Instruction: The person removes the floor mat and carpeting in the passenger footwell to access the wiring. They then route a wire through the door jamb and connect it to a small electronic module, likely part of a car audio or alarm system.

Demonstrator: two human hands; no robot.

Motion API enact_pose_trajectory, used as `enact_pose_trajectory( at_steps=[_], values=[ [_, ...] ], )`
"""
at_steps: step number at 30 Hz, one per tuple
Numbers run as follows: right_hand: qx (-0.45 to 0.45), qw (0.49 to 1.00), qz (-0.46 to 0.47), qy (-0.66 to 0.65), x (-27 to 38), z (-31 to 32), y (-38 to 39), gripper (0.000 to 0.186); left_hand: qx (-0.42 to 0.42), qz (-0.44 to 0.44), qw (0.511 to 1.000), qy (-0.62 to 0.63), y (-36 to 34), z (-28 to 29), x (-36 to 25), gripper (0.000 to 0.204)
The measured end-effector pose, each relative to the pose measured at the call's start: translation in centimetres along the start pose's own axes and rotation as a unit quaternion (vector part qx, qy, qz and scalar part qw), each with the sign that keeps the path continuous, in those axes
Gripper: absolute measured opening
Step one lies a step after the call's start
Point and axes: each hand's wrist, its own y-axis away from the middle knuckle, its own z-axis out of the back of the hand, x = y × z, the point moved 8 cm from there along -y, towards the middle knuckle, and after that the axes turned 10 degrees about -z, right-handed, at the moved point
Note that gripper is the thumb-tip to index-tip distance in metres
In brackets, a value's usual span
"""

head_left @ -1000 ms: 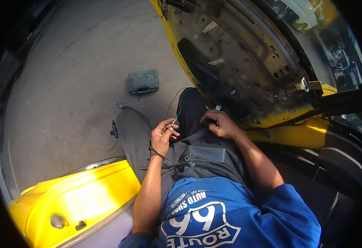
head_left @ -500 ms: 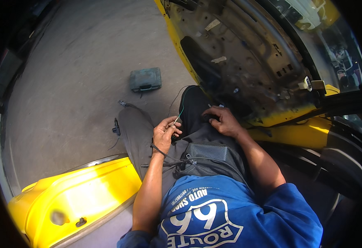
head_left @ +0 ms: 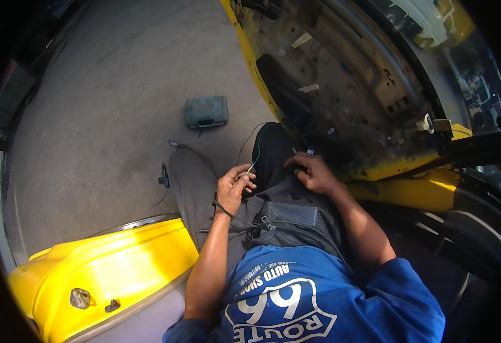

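Note:
My left hand (head_left: pixel 234 187) pinches the whitish end of a thin green wire (head_left: pixel 260 146) above my lap. From there the wire curves up over my dark trouser leg, where a thin dark strand loops too. My right hand (head_left: pixel 314 173) rests on my right thigh beside the door, fingers curled inward. Whatever it grips is hidden in shadow, though a small pale piece (head_left: pixel 310 152) shows by the knuckles. A black cord (head_left: pixel 240 219) runs from near my left wrist across my lap to a dark mesh pouch (head_left: pixel 296 216) at my waist.
A stripped yellow vehicle door (head_left: pixel 342 86) stands at the right, its inner metal exposed. A yellow body panel (head_left: pixel 113 257) lies at lower left with small fittings on it. Ahead on the concrete floor sits a dark green case (head_left: pixel 206 112). A black connector (head_left: pixel 163 176) is beside my left leg.
The view has shifted slightly. My left hand keeps its pinch on the green wire with little movement, and my right hand's fingers have shifted slightly on the thigh.

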Motion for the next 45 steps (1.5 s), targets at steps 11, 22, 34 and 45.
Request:
enact_pose_trajectory(
  at_steps=[11,22,34,45],
  values=[
    [0.014,1.0,0.008,0.014,0.3,-0.6,0.0,0.024,0.008,-0.007,1.0,0.0,0.0,-0.1,-0.1,0.027],
    [0.03,0.999,0.002,0.011,0.2,-0.8,-0.1,0.022,-0.001,-0.001,1.0,-0.006,0.1,0.0,-0.1,0.028],
    [0.05,0.994,-0.032,0.094,2.9,-1.9,-1.8,0.037,-0.021,0.021,0.995,-0.097,0.5,-0.4,-0.1,0.021],
    [0.086,0.972,-0.16,-0.152,2.3,-5.4,-5.3,0.032,-0.02,-0.018,0.996,-0.089,0.7,-0.2,-1.6,0.02]
  ],
)
